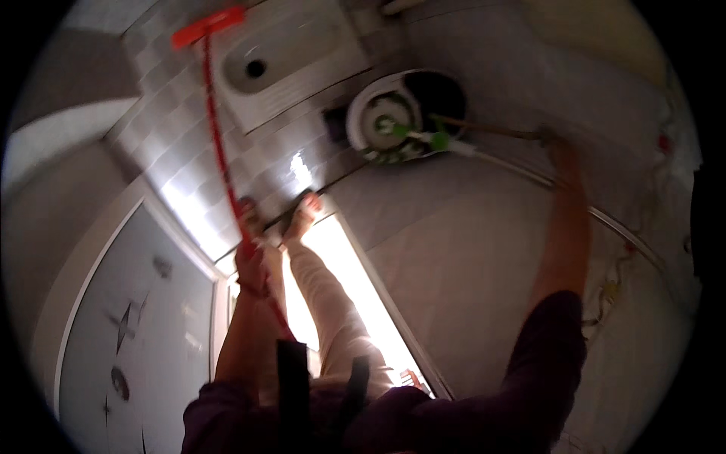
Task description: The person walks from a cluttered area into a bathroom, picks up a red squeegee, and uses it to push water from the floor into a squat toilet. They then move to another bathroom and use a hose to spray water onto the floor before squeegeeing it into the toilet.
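Observation:
My left hand (249, 266) is closed round the red pole of a floor squeegee (215, 121). Its wide orange-red head (209, 27) is at the far left, close to the squat toilet. Out to the right, my right hand (558, 151) looks closed on the end of a thin brown stick (491, 130), though it is dim and blurred. The stick's other end reaches the spin-mop bucket (355, 113). A mop (514, 168) with a silver pole and green-and-white joint stands in that bucket, and its pole passes behind my right forearm.
A squat toilet (291, 53) is set in the grey tiled floor (174, 144) ahead. A frosted door (144, 318) stands at the left, and a pale tiled wall (454, 250) runs along the right. My feet are by the bright doorway threshold.

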The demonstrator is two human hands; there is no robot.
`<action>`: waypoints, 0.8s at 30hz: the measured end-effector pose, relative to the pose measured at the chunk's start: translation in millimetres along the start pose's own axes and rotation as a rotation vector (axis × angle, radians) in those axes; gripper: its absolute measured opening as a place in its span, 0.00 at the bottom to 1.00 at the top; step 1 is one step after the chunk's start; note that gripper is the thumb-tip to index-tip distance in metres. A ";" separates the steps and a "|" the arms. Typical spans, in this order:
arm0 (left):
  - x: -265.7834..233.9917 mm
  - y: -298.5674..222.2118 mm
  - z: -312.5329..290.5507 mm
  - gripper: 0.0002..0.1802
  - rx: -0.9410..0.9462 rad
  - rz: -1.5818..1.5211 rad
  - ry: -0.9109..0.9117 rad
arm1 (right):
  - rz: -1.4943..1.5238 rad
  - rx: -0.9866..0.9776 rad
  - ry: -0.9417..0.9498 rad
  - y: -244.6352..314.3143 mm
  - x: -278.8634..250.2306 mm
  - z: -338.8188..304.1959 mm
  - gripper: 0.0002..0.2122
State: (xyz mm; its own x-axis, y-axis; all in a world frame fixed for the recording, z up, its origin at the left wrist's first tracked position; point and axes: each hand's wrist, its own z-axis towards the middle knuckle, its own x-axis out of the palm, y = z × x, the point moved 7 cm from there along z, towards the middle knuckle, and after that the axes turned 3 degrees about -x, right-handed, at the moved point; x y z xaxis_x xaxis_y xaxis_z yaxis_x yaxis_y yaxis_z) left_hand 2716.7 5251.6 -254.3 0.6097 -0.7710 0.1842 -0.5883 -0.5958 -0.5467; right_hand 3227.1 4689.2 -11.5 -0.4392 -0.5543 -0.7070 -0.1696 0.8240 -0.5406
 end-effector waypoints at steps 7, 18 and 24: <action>19.6 -29.6 -15.6 0.06 -0.136 0.275 -0.216 | -0.179 -0.214 0.194 33.0 14.6 12.3 0.11; 32.1 -21.0 -15.1 0.06 -0.101 0.230 -0.222 | -0.113 0.158 0.443 43.7 30.3 12.0 0.18; 44.1 -28.4 -20.4 0.07 -0.155 0.191 -0.243 | -0.155 0.183 0.266 34.8 58.4 26.2 0.18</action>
State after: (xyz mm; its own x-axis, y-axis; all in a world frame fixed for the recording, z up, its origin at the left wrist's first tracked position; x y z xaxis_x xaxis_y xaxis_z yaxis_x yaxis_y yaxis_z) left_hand 2749.5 5229.9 -214.0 0.5785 -0.8069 -0.1195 -0.7664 -0.4876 -0.4181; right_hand 3218.6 4682.4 -83.5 -0.6394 -0.6010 -0.4796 -0.1017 0.6843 -0.7221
